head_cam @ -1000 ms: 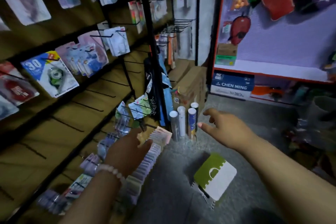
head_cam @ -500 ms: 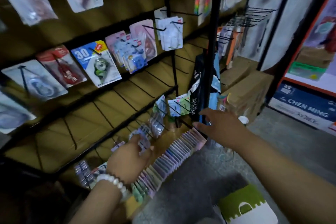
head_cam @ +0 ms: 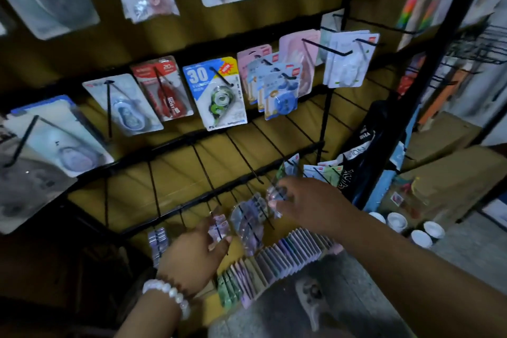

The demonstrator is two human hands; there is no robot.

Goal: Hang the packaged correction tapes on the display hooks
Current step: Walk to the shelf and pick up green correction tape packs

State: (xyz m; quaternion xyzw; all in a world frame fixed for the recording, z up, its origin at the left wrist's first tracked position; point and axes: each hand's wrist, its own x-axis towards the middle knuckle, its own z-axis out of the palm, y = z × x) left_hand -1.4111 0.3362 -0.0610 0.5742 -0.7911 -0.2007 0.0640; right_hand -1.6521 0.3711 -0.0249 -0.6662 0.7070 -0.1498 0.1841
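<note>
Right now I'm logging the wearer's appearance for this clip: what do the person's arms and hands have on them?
Both forearms are bare, with no sleeves in view. The left hand has a bracelet of round, pearly white beads at its wrist, with a darker strand beside it. The right hand shows no rings, watch or glove.

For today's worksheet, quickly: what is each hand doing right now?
Left hand: fingers pinch a small purple packet.
Right hand: fingers grip a clear packet at the lowest hooks.
</note>
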